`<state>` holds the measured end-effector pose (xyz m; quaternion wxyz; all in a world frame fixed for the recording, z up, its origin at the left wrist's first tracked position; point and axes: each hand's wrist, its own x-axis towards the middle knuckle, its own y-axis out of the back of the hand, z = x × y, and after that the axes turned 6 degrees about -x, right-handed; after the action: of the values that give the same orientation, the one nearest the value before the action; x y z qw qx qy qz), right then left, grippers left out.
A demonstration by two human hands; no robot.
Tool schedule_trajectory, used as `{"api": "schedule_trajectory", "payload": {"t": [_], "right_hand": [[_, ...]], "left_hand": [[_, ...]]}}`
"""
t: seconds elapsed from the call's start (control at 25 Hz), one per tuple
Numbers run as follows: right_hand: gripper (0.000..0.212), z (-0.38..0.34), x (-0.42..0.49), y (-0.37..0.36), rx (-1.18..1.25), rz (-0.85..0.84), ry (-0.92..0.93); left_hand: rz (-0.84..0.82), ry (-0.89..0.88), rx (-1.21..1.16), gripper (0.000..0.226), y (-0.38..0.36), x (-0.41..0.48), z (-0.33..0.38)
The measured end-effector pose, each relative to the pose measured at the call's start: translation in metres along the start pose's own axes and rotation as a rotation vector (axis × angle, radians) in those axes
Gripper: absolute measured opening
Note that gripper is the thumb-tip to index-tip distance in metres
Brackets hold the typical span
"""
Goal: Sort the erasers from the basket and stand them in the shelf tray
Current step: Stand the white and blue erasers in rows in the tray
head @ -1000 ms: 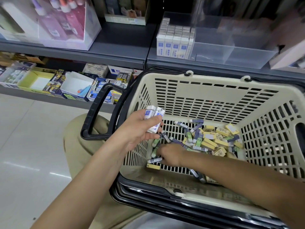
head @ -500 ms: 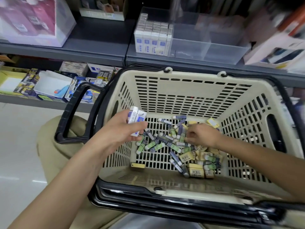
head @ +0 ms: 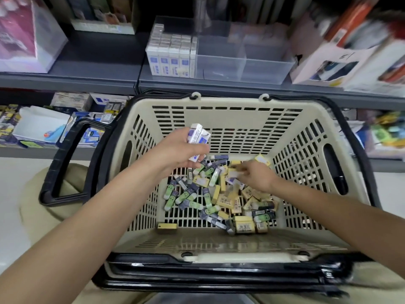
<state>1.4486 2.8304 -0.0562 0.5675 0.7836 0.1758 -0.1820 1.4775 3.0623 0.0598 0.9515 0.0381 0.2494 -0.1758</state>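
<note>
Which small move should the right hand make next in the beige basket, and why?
Probably the right hand should pinch the pale eraser at its fingertips and lift it toward the left hand. It is down in the mixed pile, while the left grips a bundle of white-and-blue sleeved erasers, the sort standing in the clear plastic shelf tray.
</note>
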Motion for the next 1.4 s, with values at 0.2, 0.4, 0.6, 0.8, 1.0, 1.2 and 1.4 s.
{"api": "schedule_trajectory", "payload": {"t": [0.2,0.4,0.6,0.8,1.0,1.2,1.4], "right_hand": [[0.063,0.002,-0.007,-0.012,-0.085,-0.334,-0.014],[0.041,-0.006,-0.010,-0.013,0.165,-0.288,0.104],[0.023,0.001,-0.003,-0.019,-0.322,-0.094,0.068],[0.024,-0.027,0.008,-0.041,-0.706,0.047,0.220],[0.005,-0.023,0.011,-0.036,-0.586,0.007,0.041],[0.018,-0.023,0.003,0.007,0.342,0.123,-0.080],[0.012,-0.041,-0.011,0.028,0.620,-0.074,0.145]], "left_hand": [[-0.017,0.002,0.048,0.015,-0.004,0.025,0.000],[-0.018,0.082,-0.056,0.015,0.000,0.036,-0.012],[-0.001,0.075,-0.140,0.016,-0.001,0.043,-0.016],[-0.012,0.225,-0.212,0.027,-0.015,0.049,-0.036],[0.027,0.272,-0.226,0.030,-0.017,0.057,-0.061],[0.052,0.302,-0.248,0.022,-0.021,0.056,-0.075],[-0.078,0.253,-0.408,0.040,-0.032,0.053,-0.072]]}}
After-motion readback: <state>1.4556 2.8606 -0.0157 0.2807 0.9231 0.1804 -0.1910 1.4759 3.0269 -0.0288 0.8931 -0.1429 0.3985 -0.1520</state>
